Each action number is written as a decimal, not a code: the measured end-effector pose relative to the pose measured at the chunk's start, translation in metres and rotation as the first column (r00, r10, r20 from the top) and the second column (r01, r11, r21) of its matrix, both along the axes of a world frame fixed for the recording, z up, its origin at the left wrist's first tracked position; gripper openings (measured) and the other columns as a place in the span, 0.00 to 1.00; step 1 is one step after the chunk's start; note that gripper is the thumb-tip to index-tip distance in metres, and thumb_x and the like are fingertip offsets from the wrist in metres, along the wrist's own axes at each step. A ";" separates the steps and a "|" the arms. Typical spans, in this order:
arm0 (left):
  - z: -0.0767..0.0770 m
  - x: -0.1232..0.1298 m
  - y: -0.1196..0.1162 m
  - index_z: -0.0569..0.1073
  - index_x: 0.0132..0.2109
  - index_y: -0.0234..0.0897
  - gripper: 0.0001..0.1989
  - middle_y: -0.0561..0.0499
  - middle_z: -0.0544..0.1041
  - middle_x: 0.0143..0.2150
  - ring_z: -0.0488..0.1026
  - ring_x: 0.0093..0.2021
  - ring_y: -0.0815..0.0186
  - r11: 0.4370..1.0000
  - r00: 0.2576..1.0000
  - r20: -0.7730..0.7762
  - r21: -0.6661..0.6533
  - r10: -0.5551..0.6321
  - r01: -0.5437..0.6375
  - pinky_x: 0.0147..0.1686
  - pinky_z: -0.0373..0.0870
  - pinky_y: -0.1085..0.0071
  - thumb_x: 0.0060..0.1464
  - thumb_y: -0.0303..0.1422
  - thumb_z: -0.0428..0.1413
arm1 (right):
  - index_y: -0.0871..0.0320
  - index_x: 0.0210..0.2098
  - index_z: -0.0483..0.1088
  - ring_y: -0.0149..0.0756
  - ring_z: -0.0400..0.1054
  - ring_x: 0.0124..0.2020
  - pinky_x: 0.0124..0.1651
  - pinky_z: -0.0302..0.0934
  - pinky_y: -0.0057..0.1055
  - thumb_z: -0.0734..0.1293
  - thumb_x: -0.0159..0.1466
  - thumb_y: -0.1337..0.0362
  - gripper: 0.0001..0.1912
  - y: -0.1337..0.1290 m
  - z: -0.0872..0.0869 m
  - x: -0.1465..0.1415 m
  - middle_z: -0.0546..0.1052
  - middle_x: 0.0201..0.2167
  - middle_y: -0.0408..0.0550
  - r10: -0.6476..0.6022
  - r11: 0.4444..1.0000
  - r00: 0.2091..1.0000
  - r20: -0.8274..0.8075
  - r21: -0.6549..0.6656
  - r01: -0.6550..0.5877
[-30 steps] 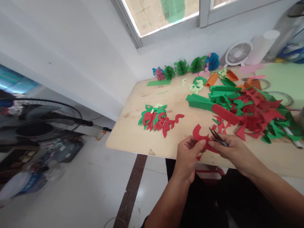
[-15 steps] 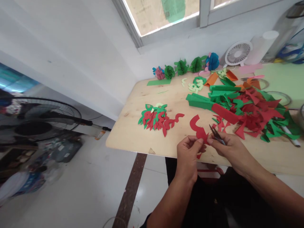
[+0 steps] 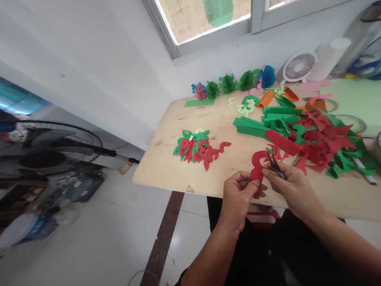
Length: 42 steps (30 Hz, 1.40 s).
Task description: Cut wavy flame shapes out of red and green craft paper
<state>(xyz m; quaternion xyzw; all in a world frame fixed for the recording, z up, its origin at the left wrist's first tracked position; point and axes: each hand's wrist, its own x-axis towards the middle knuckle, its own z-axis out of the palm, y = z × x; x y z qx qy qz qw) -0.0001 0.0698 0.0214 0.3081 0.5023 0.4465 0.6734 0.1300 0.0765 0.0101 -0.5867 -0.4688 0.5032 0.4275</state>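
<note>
Scissors (image 3: 277, 168) are pointing up from the right hand's (image 3: 293, 184) curled grip, probably leaving its thumb free for touching the red paper (image 3: 255, 173), right of the frame's centre. The left hand (image 3: 238, 194) is pinching the paper's lower part, seemingly for steadiness. Both forearms are angling inward from the lower edge.

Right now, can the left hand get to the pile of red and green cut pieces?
Probably yes: the left hand has only bare tabletop between it and the pile. However, its fingers are pinching the red paper, so they would likely need to release it first.
</note>
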 end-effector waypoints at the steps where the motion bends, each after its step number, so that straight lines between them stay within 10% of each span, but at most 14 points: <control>1: -0.002 0.000 -0.001 0.70 0.29 0.33 0.07 0.50 0.76 0.22 0.70 0.22 0.71 1.000 1.000 0.005 -0.001 0.022 -0.022 0.27 0.65 0.74 0.46 0.32 0.59 | 0.56 0.28 0.67 0.27 0.48 0.17 0.17 0.43 0.26 0.65 0.60 0.56 0.10 0.000 0.000 0.000 0.58 0.17 0.37 0.000 1.000 1.000 0.003 0.002 0.000; 10: 0.001 -0.010 0.009 0.72 0.27 0.33 0.07 0.54 0.72 0.20 0.66 0.20 0.73 0.984 0.984 0.003 0.019 0.177 -0.177 0.27 0.65 0.75 0.41 0.32 0.62 | 0.56 0.30 0.70 0.30 0.53 0.17 0.17 0.51 0.26 0.60 0.62 0.45 0.21 -0.018 -0.002 0.015 0.58 0.16 0.40 0.136 0.989 0.990 -0.029 -0.055 -0.137; 20: 0.010 -0.019 0.011 0.73 0.28 0.33 0.06 0.48 0.77 0.25 0.74 0.27 0.68 0.995 0.996 -0.067 0.072 -0.059 0.064 0.30 0.68 0.74 0.47 0.32 0.59 | 0.55 0.21 0.69 0.34 0.62 0.19 0.21 0.60 0.27 0.61 0.60 0.43 0.24 -0.024 -0.004 0.012 0.65 0.13 0.43 0.187 0.968 0.981 -0.049 -0.159 -0.193; 42: 0.011 -0.019 0.013 0.72 0.27 0.34 0.07 0.49 0.78 0.25 0.74 0.26 0.68 0.993 0.994 -0.055 0.060 -0.096 0.099 0.30 0.70 0.73 0.45 0.32 0.61 | 0.57 0.21 0.59 0.27 0.45 0.19 0.20 0.42 0.26 0.60 0.62 0.45 0.23 -0.021 0.003 0.006 0.54 0.17 0.38 0.225 0.944 0.963 -0.149 -0.210 -0.254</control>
